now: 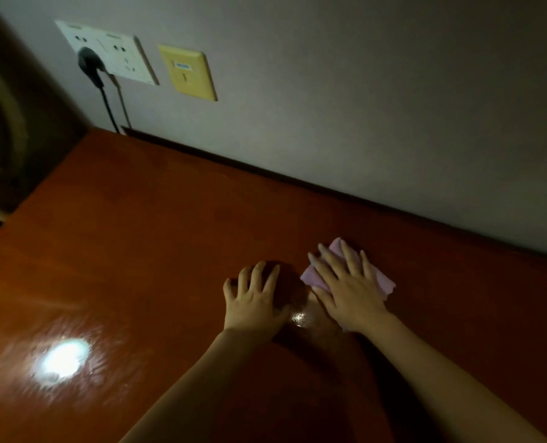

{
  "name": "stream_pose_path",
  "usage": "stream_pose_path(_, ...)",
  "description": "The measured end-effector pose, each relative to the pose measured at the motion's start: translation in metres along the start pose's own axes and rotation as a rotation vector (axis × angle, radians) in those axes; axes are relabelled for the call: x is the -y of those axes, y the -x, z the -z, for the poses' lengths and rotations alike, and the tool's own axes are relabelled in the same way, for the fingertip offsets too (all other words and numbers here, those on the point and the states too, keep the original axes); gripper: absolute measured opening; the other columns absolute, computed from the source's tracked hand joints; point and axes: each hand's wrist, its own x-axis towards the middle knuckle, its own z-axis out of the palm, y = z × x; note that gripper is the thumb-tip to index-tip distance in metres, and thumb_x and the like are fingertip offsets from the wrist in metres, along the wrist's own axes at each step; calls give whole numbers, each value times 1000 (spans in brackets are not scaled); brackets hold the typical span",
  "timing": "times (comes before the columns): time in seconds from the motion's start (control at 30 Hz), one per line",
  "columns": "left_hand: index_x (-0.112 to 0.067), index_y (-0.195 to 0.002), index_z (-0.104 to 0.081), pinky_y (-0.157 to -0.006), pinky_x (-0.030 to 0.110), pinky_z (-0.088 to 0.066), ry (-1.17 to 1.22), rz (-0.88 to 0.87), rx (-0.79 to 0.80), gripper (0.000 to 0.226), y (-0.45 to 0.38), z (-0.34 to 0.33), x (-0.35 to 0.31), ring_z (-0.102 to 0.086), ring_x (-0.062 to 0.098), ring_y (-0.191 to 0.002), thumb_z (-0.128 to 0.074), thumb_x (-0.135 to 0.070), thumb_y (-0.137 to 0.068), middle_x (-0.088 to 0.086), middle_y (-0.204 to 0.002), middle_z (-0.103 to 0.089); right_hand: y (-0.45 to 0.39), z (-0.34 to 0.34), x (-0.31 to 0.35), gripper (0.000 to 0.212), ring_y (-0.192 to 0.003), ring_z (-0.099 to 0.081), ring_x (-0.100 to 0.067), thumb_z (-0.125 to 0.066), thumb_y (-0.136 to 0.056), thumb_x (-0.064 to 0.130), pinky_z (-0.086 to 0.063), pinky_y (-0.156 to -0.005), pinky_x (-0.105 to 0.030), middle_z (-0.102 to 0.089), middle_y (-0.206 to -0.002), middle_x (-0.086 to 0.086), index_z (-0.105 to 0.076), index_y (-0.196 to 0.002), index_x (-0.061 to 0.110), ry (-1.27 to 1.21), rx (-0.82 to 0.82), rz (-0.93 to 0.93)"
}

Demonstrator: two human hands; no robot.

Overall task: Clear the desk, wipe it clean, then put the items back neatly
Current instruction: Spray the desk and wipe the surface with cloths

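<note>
Right hand (350, 287): fingers spread, pressing pink cloth (382, 282) flat on desk (138, 235). Left hand (254, 298): spread, bracing, holding nothing. Risk: cloth bunching under uneven pressure, likely leaving streaks.

both forearms come in from the bottom edge, angled up toward centre, bare, no sleeves showing. left hand (254, 298) is palm down, fingers spread and slightly bent at the knuckles, tips pressing down, holding nothing. right hand (349, 287) sits just beside it, a bit further forward, palm down and flat, fingers straight and splayed, pressing down, wrist roughly in line with the forearm.
</note>
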Motion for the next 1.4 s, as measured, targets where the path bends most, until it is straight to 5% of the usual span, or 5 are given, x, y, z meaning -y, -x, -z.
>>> stream_pose_path(0.17,-31,-151,2,-115,51,-4,-28,-55,-4,76,-13,6,-1,2,26,-144,-35,-61,-91,-1,-157,1,-8,7,-36,68,-146,5,-29,6,-89,60,-3,-113,-53,-1,-159,3,-3,-150,30,-28,-26,-142)
stream_pose_path(0.37,-33,-150,-1,-115,48,-4,-45,-76,-38,75,-16,7,3,0,24,-144,-35,-63,-90,-2,-157,-1,-69,25,-26,60,-145,12,-32,-14,-99,49,1,-115,-55,5,-160,0,4,-152,28,-124,-98,-362)
stream_pose_path(0.77,-30,-151,0,-114,52,-6,-27,-2,-19,77,-32,12,-25,-1,28,-143,-37,-61,-90,1,-157,0,-27,12,-29,66,-142,23,-26,9,-86,57,8,-113,-53,16,-156,7,12,-148,32,-29,-30,3)
stream_pose_path(1.13,-20,-151,5,-115,51,-7,-102,-55,-4,83,-43,14,-45,2,28,-144,-32,-63,-91,4,-158,5,-37,21,-86,57,-145,14,-31,-15,-101,45,5,-115,-56,6,-160,0,1,-152,27,-253,-89,-525)
stream_pose_path(1.4,-18,-151,4,-114,47,-10,-119,-78,-10,84,-44,12,-55,-1,28,-143,-31,-64,-90,3,-158,3,-42,14,-48,60,-143,19,-34,-4,-96,51,8,-111,-59,10,-160,2,8,-150,29,-97,-93,-197)
